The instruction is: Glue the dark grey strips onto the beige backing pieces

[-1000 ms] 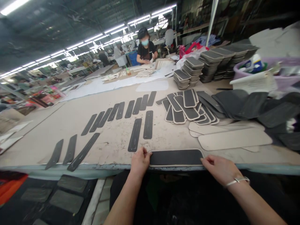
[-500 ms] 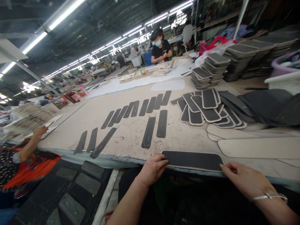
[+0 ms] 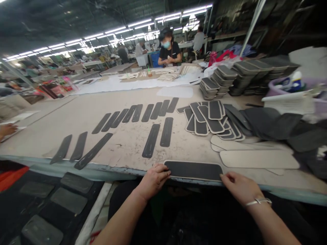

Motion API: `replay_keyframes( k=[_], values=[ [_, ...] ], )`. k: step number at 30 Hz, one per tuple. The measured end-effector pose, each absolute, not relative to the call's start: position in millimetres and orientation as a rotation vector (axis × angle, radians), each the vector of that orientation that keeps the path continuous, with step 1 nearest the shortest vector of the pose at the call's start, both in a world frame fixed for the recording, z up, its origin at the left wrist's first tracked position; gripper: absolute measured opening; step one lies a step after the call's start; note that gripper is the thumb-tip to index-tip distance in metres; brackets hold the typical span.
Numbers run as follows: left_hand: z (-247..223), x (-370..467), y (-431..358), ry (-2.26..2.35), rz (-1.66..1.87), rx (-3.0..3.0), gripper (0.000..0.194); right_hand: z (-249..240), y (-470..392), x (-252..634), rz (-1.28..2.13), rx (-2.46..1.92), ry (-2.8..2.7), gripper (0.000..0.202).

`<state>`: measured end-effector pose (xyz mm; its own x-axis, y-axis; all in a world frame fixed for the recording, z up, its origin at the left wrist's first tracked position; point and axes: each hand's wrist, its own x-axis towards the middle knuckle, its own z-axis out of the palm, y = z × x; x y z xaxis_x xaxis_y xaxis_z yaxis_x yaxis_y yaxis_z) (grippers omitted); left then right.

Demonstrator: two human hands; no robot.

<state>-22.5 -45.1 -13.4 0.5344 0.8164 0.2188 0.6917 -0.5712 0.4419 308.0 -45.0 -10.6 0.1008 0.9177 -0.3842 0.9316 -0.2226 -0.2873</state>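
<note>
A long black panel with a pale border (image 3: 193, 170) lies flat along the near edge of the table. My left hand (image 3: 155, 179) grips its left end, fingers curled over the corner. At the opposite end, my right hand (image 3: 241, 186) pinches the right corner between thumb and fingertips. Just beyond the panel are two narrow black strips (image 3: 151, 141), glossy on top. To the right of them, pale-edged black panels (image 3: 211, 119) lie in a loose overlapping heap. A plain cream panel (image 3: 259, 159) rests beyond my right hand.
A row of black strips (image 3: 129, 114) crosses the table (image 3: 122, 149). Stacked panels (image 3: 221, 80) and a white basket (image 3: 288, 103) stand at the back right. Dark pieces lie on a lower black surface (image 3: 15, 207) at left. A co-worker (image 3: 170, 51) is across the table; another person's hand (image 3: 7, 130) shows far left.
The view has swung to the right, so things appear further left. Both my hands keep their hold on the panel's ends, and the panel stays at the table edge.
</note>
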Motion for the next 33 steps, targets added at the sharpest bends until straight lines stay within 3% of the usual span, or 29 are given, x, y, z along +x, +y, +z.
replay_keyframes(
  k=[7,12,16,20,27,33],
  values=[
    [-15.4,-23.3,-44.3,1.256,0.611,2.504,0.025,-5.0,-46.4,315.4,-0.757,2.339,1.914,0.042],
    [-14.8,-22.1,-46.3,1.280,0.592,2.536,0.025,6.0,-62.1,285.7,-0.345,2.489,2.237,0.040],
    [-16.1,-21.7,-46.0,1.314,0.530,2.546,0.025,-2.2,-73.1,215.7,-0.265,1.838,2.943,0.053],
    [-17.2,-20.9,-46.5,1.346,0.504,2.559,0.026,-23.3,-67.7,179.7,-0.356,1.493,3.051,0.072],
    [-13.5,-16.9,-47.5,1.444,0.542,2.409,0.023,-42.7,-49.0,269.5,-0.121,1.785,2.739,0.064],
    [-11.4,-23.5,-43.0,1.541,0.788,1.997,0.026,-57.6,-49.0,299.7,0.094,1.895,2.638,0.067]
  ],
)
